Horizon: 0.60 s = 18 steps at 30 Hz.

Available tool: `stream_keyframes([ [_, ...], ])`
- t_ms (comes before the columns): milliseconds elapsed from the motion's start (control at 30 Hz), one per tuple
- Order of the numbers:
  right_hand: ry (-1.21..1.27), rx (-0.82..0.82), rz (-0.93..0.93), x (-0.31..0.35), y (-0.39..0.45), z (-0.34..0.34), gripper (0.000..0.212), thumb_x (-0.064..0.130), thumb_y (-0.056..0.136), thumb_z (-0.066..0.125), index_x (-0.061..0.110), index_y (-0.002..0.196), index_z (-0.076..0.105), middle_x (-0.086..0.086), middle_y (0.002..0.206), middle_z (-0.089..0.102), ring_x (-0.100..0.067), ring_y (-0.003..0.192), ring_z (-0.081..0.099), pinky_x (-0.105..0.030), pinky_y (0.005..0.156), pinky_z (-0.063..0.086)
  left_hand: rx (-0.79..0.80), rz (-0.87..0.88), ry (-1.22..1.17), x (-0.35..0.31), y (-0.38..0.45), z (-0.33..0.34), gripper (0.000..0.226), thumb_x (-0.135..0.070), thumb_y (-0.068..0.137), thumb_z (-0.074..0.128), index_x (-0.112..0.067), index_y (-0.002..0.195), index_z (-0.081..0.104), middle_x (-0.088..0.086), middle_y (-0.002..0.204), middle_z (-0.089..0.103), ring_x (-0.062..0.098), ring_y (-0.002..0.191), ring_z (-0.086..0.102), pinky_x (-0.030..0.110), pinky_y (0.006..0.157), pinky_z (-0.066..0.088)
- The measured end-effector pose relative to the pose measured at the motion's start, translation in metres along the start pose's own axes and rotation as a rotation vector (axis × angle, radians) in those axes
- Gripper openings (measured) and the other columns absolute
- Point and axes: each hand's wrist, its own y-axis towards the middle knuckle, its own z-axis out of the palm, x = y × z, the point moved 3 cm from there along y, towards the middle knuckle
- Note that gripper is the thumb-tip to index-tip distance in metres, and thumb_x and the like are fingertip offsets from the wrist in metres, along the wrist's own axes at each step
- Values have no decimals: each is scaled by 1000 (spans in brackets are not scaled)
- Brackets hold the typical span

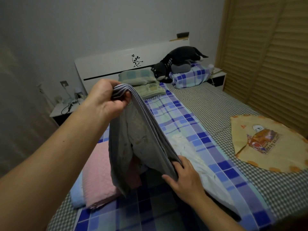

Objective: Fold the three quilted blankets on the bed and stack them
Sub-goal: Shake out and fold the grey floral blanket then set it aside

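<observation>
- My left hand (106, 95) was raised over the bed, and its fingers were curled around the far end of the folded edge of the grey quilted blanket (141, 140), with the thumb pressed under the layers.
- My right hand (181, 177) was lower and nearer to me; its fingers pinched the near end of the same folded edge, where several layers lay together.
- Between my two hands the edge was stretched in a sloping line, and the rest of the grey blanket hung down from it, above the bed and not lying on it.
- Under the hanging part I saw the pink quilted blanket (98, 174), already folded, lying on top of a folded light blue blanket (76, 195) at the left side of the bed.
- So I judged that two blankets were folded and stacked, and the grey one was the third; it was folded several times already but not yet put down.
- What was left, as I judged it, was perhaps one more fold and then to lay the grey blanket on the pink one.
- Around all this were the blue checked sheet (191, 130), a white cloth (191, 152) lying on it beside my right hand, a yellow printed cloth (263, 142) well apart at the right, and the pillows and the dark plush cat (176, 62) by the headboard (108, 67).
</observation>
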Motion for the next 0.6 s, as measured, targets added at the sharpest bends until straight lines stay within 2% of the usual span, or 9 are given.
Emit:
stream_keyframes([
  [67, -21, 23, 107, -8, -1, 9, 28, 28, 83, 71, 17, 108, 65, 3, 117, 52, -16, 98, 56, -21, 71, 51, -7, 2, -1, -3, 0, -3, 22, -1, 96, 40, -5, 78, 52, 11, 74, 54, 18, 64, 53, 21, 51, 48],
  [133, -19, 9, 240, -21, 2, 6, 22, 12, 80, 72, 15, 101, 68, 2, 107, 55, -15, 88, 57, -21, 68, 51, -28, 11, -13, -10, 2, -11, 21, -1, 96, 39, -5, 79, 51, 11, 74, 53, 18, 65, 52, 22, 52, 48],
  [200, -27, -121, 228, -36, 14, -13, 24, -1, 74, 72, 10, 95, 72, -2, 101, 62, -20, 83, 60, -24, 65, 50, -51, 28, -46, -23, 7, -26, 21, 2, 93, 38, -5, 78, 50, 10, 73, 52, 17, 63, 52, 20, 50, 47],
  [267, 7, -302, 150, -46, 38, -44, 24, -3, 75, 65, 9, 94, 73, -3, 97, 68, -22, 81, 62, -27, 67, 51, -70, 58, -103, -36, 14, -44, 20, 7, 84, 36, -6, 76, 49, 8, 72, 49, 16, 60, 50, 18, 48, 47],
  [333, 20, -397, 45, -48, 63, -70, 26, 8, 78, 56, 10, 97, 74, -2, 97, 70, -18, 83, 62, -20, 73, 44, -99, 80, -158, -48, 19, -64, 19, 8, 73, 37, -6, 77, 50, 8, 73, 49, 16, 60, 51, 17, 48, 47],
  [367, 5, -382, -18, -47, 72, -77, 28, 8, 76, 58, 9, 98, 74, -3, 99, 70, -18, 85, 62, -18, 74, 42, -110, 88, -179, -52, 21, -74, 21, 7, 68, 38, -5, 79, 51, 8, 75, 51, 16, 62, 52, 17, 51, 48],
  [433, -58, -270, -166, -41, 79, -73, 35, -2, 68, 71, 7, 102, 73, -6, 104, 68, -23, 90, 63, -23, 77, 46, -146, 76, -230, -57, 24, -94, 27, 8, 67, 38, -4, 86, 53, 10, 81, 53, 17, 69, 54, 16, 66, 51],
  [500, -130, -130, -302, -39, 73, -58, 43, -10, 64, 75, 5, 105, 70, -9, 108, 66, -27, 93, 62, -32, 75, 54, -173, 48, -242, -56, 24, -111, 22, 8, 82, 37, -3, 90, 54, 10, 84, 54, 17, 74, 56, 16, 78, 51],
  [600, -230, -62, -359, -44, 62, -44, 31, 2, 77, 66, 8, 107, 67, -9, 108, 65, -29, 92, 60, -39, 64, 55, -198, 15, -210, -46, 25, -129, 18, 1, 94, 37, -5, 93, 54, 11, 86, 56, 17, 74, 57, 19, 64, 52],
])
